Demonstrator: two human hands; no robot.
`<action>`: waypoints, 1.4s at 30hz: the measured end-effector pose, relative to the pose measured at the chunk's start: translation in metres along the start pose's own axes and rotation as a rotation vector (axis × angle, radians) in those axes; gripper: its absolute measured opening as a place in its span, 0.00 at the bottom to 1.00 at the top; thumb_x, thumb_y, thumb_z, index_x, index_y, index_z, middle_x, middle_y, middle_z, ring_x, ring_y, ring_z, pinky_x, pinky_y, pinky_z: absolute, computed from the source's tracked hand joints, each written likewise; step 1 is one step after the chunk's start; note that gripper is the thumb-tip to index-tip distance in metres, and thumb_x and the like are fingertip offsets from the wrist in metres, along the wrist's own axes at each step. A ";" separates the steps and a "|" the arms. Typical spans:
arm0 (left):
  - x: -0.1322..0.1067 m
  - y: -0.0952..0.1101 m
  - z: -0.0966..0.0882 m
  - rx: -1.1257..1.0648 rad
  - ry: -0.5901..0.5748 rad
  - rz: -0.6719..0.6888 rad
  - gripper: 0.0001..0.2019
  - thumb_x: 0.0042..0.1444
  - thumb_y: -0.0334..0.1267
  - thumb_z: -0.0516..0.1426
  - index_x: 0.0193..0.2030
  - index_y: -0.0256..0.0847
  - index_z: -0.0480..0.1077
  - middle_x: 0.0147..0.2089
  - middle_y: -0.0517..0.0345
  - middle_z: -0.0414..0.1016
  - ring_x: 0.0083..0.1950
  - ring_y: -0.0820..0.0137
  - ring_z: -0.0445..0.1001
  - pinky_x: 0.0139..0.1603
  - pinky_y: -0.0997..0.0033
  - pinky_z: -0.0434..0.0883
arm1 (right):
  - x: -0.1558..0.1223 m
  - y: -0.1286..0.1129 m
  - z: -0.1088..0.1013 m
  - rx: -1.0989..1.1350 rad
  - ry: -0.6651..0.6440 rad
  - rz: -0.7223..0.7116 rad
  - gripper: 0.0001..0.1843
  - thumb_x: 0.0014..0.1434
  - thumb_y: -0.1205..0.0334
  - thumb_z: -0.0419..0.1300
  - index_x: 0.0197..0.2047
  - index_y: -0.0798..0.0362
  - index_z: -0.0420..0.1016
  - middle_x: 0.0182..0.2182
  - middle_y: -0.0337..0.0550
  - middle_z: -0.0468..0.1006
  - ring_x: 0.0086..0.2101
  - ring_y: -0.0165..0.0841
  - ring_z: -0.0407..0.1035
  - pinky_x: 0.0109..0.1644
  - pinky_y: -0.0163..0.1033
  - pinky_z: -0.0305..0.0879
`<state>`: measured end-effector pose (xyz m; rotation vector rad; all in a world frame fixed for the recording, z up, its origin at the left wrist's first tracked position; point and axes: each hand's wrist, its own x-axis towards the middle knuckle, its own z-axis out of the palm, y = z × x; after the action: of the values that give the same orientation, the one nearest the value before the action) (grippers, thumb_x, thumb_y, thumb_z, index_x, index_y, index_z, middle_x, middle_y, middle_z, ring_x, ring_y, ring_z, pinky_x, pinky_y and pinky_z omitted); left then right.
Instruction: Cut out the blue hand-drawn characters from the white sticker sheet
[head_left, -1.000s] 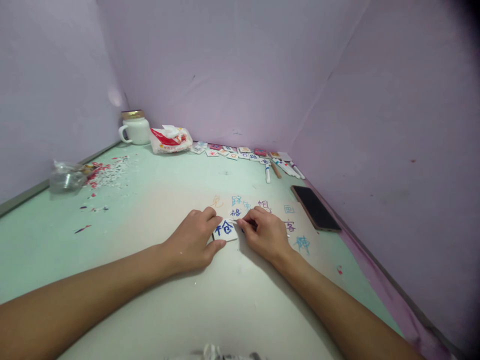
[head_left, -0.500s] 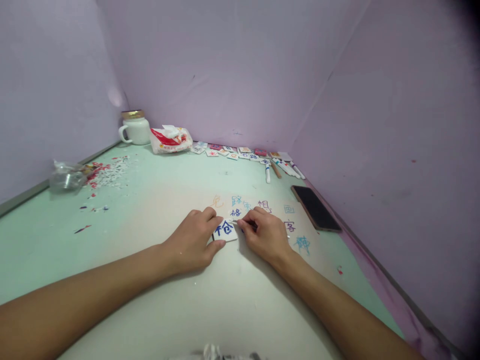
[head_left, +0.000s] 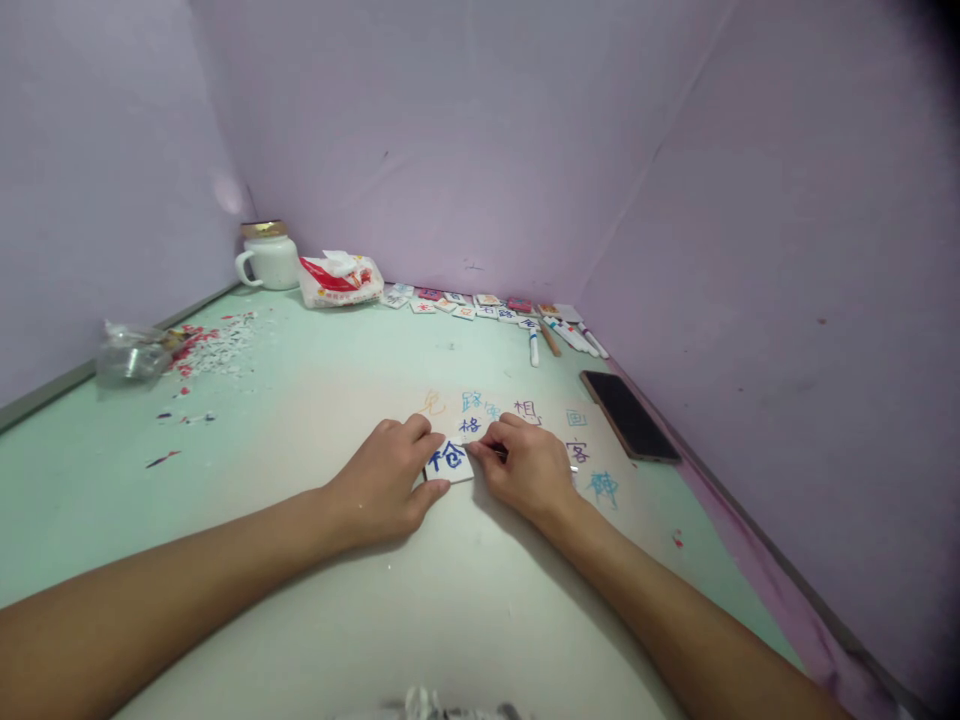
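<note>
A white square tile (head_left: 450, 470) with a blue handwritten character lies flat on the table in front of me. My left hand (head_left: 390, 475) is closed on its left side, fingers at the top corner and thumb along the lower edge. From the right, my right hand (head_left: 529, 465) pinches a slim carving knife (head_left: 574, 469). Its tip is at the tile's upper right corner, and most of its shaft is hidden in the hand. Around the hands, coloured characters (head_left: 527, 410) are written on the tabletop.
A black phone (head_left: 630, 415) lies at the right. Lettered tiles (head_left: 487, 312), markers (head_left: 534, 348), a tissue pack (head_left: 341, 280) and a white lidded mug (head_left: 270, 260) line the back. Red and white shavings (head_left: 214, 345) lie beside a clear plastic container (head_left: 133, 355) at left.
The knife tip has shifted slightly at the tile's upper right corner, and my right hand has moved a little left. My left hand keeps its hold on the tile.
</note>
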<state>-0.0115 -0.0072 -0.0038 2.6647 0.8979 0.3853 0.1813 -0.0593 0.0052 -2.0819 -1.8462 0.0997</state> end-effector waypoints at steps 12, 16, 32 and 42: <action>0.000 0.001 -0.001 -0.023 0.020 -0.018 0.15 0.59 0.42 0.53 0.48 0.36 0.73 0.46 0.46 0.71 0.43 0.58 0.70 0.50 0.50 0.69 | 0.010 -0.001 0.006 -0.126 0.059 0.002 0.12 0.65 0.57 0.58 0.34 0.51 0.81 0.37 0.42 0.81 0.31 0.33 0.71 0.29 0.39 0.47; 0.000 -0.002 0.003 -0.005 0.032 0.012 0.15 0.60 0.42 0.53 0.47 0.37 0.73 0.46 0.46 0.71 0.43 0.58 0.71 0.50 0.50 0.69 | 0.007 0.005 0.007 -0.005 0.123 -0.009 0.10 0.62 0.58 0.60 0.32 0.50 0.80 0.34 0.41 0.80 0.30 0.32 0.71 0.29 0.38 0.50; 0.001 -0.002 0.001 -0.015 0.009 0.036 0.12 0.59 0.40 0.53 0.44 0.38 0.72 0.46 0.47 0.71 0.43 0.59 0.72 0.51 0.51 0.69 | -0.001 0.001 0.001 -0.024 0.062 -0.046 0.09 0.59 0.60 0.63 0.28 0.50 0.78 0.29 0.40 0.78 0.32 0.33 0.69 0.30 0.38 0.49; 0.000 0.003 -0.006 -0.002 -0.013 0.022 0.14 0.60 0.39 0.54 0.50 0.37 0.72 0.47 0.46 0.72 0.44 0.58 0.71 0.52 0.50 0.70 | 0.007 0.013 0.007 0.044 0.214 -0.025 0.10 0.62 0.60 0.61 0.31 0.50 0.79 0.33 0.40 0.80 0.29 0.31 0.70 0.29 0.37 0.52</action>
<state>-0.0119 -0.0082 0.0027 2.6738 0.8649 0.3740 0.1925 -0.0521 -0.0038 -1.9559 -1.7259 -0.0853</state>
